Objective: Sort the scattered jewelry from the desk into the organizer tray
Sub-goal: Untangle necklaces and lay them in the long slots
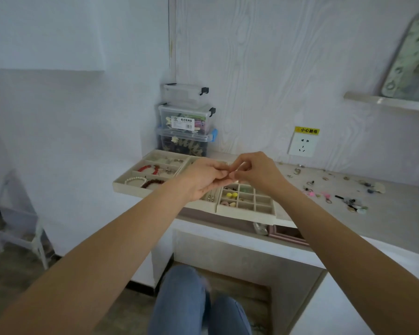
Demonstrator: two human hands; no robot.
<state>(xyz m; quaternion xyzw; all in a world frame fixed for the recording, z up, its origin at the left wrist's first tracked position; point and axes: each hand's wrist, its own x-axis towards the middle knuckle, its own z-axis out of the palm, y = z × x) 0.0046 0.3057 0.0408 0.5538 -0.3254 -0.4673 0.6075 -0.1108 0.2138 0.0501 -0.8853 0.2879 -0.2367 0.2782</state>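
Note:
My left hand (203,180) and my right hand (257,172) meet fingertip to fingertip above the beige organizer trays. Both pinch a tiny piece of jewelry between them; it is too small to make out. The left tray (121,183) holds a pearl bracelet (134,180) and red bead bracelets (148,168). The small-grid tray (246,215) holds yellow beads (230,195) and a green piece. Scattered jewelry (324,189) lies on the desk to the right: rings, earrings, pink and blue pieces.
Three clear plastic boxes (185,122) are stacked in the corner behind the trays. A wall socket (303,145) sits above the desk. A shelf (387,102) is at upper right. A white stool (17,228) stands at left. My knees are under the desk.

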